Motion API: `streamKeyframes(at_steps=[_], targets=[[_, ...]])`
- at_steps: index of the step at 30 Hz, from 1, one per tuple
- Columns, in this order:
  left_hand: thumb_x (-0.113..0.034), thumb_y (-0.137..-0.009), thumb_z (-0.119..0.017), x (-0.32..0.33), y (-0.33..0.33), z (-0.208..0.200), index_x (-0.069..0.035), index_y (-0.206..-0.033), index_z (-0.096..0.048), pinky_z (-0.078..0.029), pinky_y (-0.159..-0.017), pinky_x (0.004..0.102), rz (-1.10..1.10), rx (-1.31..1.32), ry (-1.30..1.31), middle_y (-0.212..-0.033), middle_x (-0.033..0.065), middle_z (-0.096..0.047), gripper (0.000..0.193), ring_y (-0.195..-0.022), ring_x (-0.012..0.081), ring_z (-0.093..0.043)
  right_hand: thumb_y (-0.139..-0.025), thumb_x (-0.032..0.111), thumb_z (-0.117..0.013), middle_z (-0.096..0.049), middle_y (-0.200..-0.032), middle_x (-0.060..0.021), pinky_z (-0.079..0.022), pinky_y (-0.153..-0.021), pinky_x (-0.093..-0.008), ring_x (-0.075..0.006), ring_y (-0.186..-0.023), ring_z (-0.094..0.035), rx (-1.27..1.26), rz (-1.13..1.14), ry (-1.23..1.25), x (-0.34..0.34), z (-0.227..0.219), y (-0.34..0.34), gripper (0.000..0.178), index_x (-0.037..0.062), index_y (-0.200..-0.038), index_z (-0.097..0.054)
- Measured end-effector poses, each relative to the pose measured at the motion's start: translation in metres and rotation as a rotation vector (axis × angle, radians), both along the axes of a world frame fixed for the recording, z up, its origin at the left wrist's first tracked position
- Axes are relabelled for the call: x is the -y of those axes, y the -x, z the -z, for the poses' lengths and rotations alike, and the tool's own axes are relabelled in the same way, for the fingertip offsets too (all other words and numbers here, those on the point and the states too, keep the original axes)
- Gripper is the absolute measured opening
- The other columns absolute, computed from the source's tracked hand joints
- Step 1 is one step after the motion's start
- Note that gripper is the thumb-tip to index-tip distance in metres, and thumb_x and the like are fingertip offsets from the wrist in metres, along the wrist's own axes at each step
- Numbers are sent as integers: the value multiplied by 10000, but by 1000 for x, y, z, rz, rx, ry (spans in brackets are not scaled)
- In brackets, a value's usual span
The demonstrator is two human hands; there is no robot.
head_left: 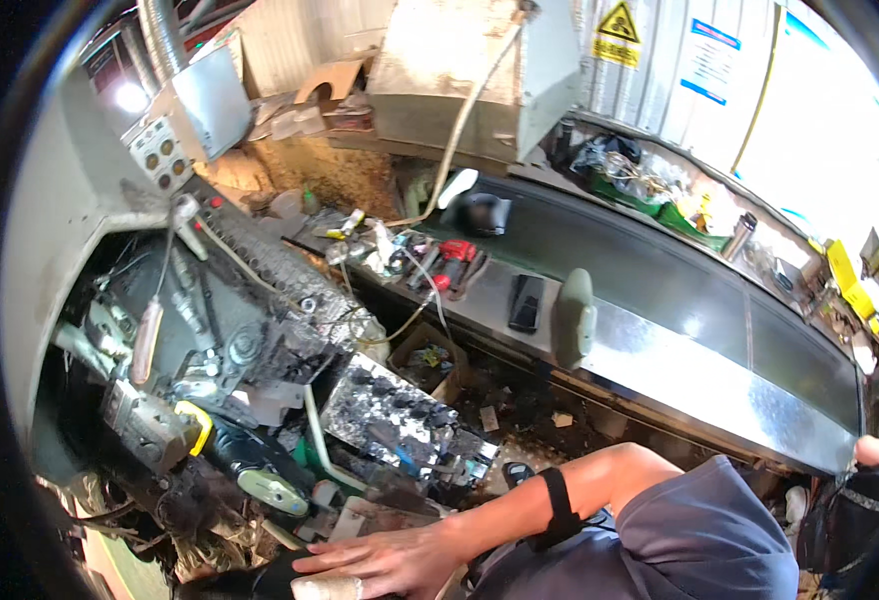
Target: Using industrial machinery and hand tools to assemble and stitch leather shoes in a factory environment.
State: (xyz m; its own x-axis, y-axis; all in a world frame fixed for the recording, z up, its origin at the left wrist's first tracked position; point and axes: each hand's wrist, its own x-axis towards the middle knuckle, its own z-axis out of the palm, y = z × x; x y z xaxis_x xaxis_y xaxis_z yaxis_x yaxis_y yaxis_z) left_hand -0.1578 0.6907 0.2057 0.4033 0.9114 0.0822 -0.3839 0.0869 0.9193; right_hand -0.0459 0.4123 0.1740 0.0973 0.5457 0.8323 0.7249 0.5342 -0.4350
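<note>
My right arm comes in from the lower right in a grey sleeve, with a black band around the forearm. At the bottom edge my right hand (390, 562) lies with its fingers stretched out over a black surface (235, 585). A tan piece (328, 587) shows just under the fingers; whether it is a wrap or a separate thing I cannot tell. My left hand does not show. Close beyond the hand are a dark rounded part with a pale green end (274, 492) and a yellow curved handle (196, 428), among grimy machine parts.
A wooden-handled tool (147, 340) hangs inside the machine at left. On the metal bench (675, 370) lie a red power tool (455, 262), a black phone (526, 302) and a grey-green rounded object (575, 315). A carton (448, 388) stands below. Another person's limb (875, 450) appears at far right.
</note>
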Motion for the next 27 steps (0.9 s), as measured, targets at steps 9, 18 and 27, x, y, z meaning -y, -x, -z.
streamKeyframes(at_steps=[9, 18, 27], targets=[[-293, -873, -669, 241, -109, -4, -117, -869, -646, -515, -732, 338, 724, -112, 505, -824, 19, -670, 177, -755, 184, -621, -754, 246, -866, -673, -1187, -181, -480, -1008, -388, -293, -1122, -652, -353, 846, 152, 199, -54, 47, 686, -37, -1311, -582], [-212, -945, -698, 435, -152, 154, 2, -1346, -563, -457, -1063, 320, 1549, -520, -76, -1298, 147, -636, 474, -1222, 203, -598, -845, 181, -583, -567, -1354, -240, -359, -1130, -431, -371, -1263, -547, -1362, 1146, -396, 579, 146, 78, 713, -12, -1498, -373], [-141, -935, -706, 453, -169, 195, 26, -1224, -636, -484, -980, 279, 1431, -682, -109, -1150, 97, -709, 341, -1076, 163, -655, -922, 458, -494, -457, -1432, -270, -345, -1127, -490, -402, -1330, -451, -1175, 881, -259, 941, 302, 126, 785, -12, -1521, -302]])
